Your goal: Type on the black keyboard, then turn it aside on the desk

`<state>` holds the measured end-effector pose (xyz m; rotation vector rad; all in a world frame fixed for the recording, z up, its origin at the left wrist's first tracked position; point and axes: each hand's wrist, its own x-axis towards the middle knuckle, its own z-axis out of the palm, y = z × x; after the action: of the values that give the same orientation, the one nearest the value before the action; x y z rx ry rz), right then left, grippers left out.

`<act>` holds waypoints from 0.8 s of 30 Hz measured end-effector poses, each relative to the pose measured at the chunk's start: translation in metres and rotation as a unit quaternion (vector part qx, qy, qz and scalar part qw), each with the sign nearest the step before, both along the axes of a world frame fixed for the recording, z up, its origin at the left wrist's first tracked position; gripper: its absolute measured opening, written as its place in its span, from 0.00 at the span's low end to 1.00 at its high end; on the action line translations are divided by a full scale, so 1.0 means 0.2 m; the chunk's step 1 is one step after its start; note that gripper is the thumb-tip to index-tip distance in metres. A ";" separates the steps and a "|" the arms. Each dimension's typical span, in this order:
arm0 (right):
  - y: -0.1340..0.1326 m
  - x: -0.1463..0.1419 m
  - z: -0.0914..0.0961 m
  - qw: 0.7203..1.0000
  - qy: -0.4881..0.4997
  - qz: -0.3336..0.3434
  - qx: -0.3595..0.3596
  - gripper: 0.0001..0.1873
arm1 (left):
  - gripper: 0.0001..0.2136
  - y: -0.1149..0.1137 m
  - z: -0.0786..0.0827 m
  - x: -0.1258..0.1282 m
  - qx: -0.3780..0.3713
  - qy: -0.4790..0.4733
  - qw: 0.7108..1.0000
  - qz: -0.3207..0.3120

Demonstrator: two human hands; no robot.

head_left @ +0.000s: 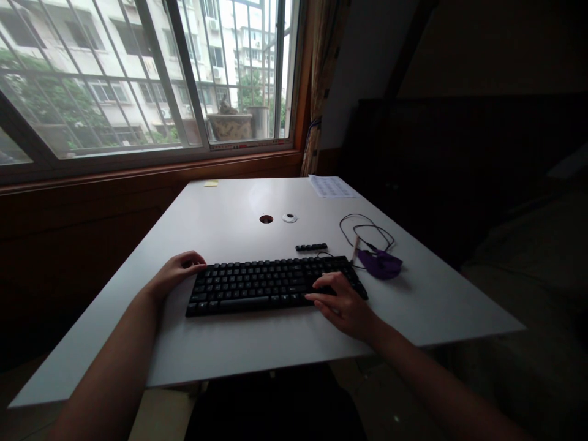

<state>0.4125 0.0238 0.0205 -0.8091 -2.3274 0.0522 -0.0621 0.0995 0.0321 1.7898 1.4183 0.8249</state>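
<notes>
A black keyboard (252, 285) lies flat on the white table, slightly angled. My left hand (181, 269) is at its far left corner, with fingers curled against the edge and holding it there. My right hand (340, 303) is over the right part of the keyboard, around the arrow keys, with its fingers apart. Nothing shows between those fingers, though the hand covers some of the keys beneath. Just behind the keyboard sits a short row of loose black keycaps (311, 247).
On the right of the white table (220, 220) lie a purple cloth-like item (381, 263) and a looped black cable (362, 225). Printed sheets (333, 187) and a yellow sticky pad (211, 184) are at the back. A round hole (266, 218) has a white ring-shaped cover (290, 218) beside it.
</notes>
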 end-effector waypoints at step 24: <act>0.00 -0.01 0.01 1.000 0.013 0.002 -0.003 0.12 | 0.17 0.01 -0.01 -0.02 0.002 0.004 1.000 -0.002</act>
<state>0.4104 0.0228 0.0228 -0.8011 -2.3061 0.0703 -0.0654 0.1014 0.0296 1.7996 1.4184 0.8206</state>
